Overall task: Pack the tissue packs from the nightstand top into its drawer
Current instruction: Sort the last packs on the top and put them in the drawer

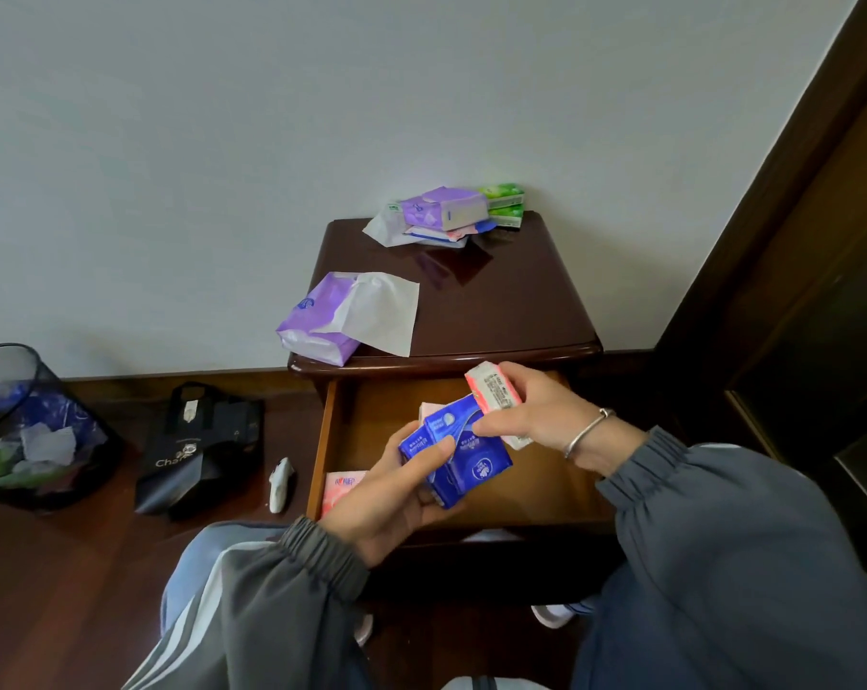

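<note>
Over the open drawer [560, 483] of the dark wooden nightstand [511, 311], my left hand [391, 505] grips blue tissue packs [463, 455]. My right hand [536, 413] holds a pink and white tissue pack [493, 388] just above and right of the blue ones, its fingers touching them. A pink pack [341, 488] lies in the drawer's front left corner. On the top, an open purple pack [316, 321] with a loose white tissue sits at the front left edge. A pile of purple, white and green packs [446, 211] sits at the back by the wall.
A mesh waste bin [33, 430] with crumpled paper stands on the floor at the left. A black paper bag [202, 448] and a small white object [281, 483] lie between bin and nightstand. A dark wooden door frame [790, 191] rises at the right.
</note>
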Available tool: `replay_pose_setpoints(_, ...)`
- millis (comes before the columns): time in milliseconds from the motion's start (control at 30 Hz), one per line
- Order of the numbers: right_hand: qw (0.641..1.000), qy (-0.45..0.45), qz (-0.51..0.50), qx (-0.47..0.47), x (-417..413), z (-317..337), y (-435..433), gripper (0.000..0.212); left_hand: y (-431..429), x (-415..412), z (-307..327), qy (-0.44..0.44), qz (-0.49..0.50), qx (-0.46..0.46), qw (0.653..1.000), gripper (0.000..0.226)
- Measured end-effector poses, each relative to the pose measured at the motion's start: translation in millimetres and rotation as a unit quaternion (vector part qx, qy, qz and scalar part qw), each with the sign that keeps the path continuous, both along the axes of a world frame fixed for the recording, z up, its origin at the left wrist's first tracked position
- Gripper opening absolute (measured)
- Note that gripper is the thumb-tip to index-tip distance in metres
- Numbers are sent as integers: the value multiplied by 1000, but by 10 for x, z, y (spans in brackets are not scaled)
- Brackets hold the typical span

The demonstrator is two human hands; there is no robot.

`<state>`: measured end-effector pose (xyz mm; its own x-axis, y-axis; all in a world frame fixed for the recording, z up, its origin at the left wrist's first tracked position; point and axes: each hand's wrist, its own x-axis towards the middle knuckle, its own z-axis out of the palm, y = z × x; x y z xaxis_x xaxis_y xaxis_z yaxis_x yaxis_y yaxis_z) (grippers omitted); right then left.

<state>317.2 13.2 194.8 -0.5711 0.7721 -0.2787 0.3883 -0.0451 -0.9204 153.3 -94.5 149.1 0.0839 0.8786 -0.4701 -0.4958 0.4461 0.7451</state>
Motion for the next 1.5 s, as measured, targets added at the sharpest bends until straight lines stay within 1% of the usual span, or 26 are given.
replay_pose_setpoints(67,999,-17,30,11,-20,27,8,43,3,52,12,8,-12,-1,1000,82)
replay_pose_setpoints(133,999,-2,29,13,-47,1,2,52,17,107,11,13,9,13,1000,77)
replay_pose_setpoints(167,1000,23,5,9,-52,-14,-1,58,26,121,11,15,22,21,999,74)
replay_pose_setpoints(233,994,72,-84,-1,-40,-52,18,66,35,112,9,3,51,33,998,71)
replay_pose_setpoints(300,986,72,-145,-25,-28,-96,46,73,27,68,14,-32,74,38,996,69)
replay_pose_setpoints(333,983,68,-160,-57,-33,-132,47,73,21,46,16,-50,78,37,995,67)
replay_pose_setpoints(433,963,106,-187,-161,-58,-267,-11,50,-10,17,12,-95,66,35,993,56)
replay_pose_setpoints(500,957,134,-181,-183,-61,-309,-79,35,-17,34,10,-105,66,37,992,46)
replay_pose_setpoints(600,956,156,-185,-167,-68,-327,-129,32,-18,71,22,-87,80,41,992,38)
replay_pose_setpoints(667,956,162,-195,-150,-68,-341,-142,33,-17,77,27,-72,89,44,992,42)
replay_pose_setpoints(767,962,142,-198,-122,-64,-375,-164,36,-24,72,22,-64,94,48,992,50)
replay_pose_setpoints(833,959,153,-209,-112,-56,-386,-170,32,-26,69,15,-68,93,46,992,51)
replay_pose_setpoints(933,956,177,-211,-100,-31,-362,-181,24,-20,84,17,-80,88,42,992,43)
replay_pose_setpoints(1033,962,199,-169,-82,80,-267,-99,17,-10,76,15,-85,84,38,992,42)
replay_pose_setpoints(1100,972,198,-101,-83,211,-132,31,22,-8,36,18,-86,78,34,993,49)
replay_pose_setpoints(1133,980,176,-58,-77,280,-52,106,28,-9,11,21,-84,70,32,993,54)
replay_pose_setpoints(1167,990,130,-16,-55,339,28,184,33,-7,-13,22,-80,58,31,995,59)
replay_pose_setpoints(1200,997,70,22,-19,384,104,260,33,-9,-37,25,-78,43,29,996,64)
replay_pose_setpoints(1267,995,-42,82,45,410,245,376,28,-15,-70,40,-77,8,28,997,65)
replay_pose_setpoints(1300,990,-74,107,61,392,305,411,27,-18,-73,53,-79,-10,29,996,62)
replay_pose_setpoints(1400,976,-107,170,80,289,410,450,25,-17,-23,94,-89,-48,33,994,60)
replay_pose_setpoints(1500,973,-106,176,103,179,415,434,26,-31,36,84,-101,-41,37,993,59)
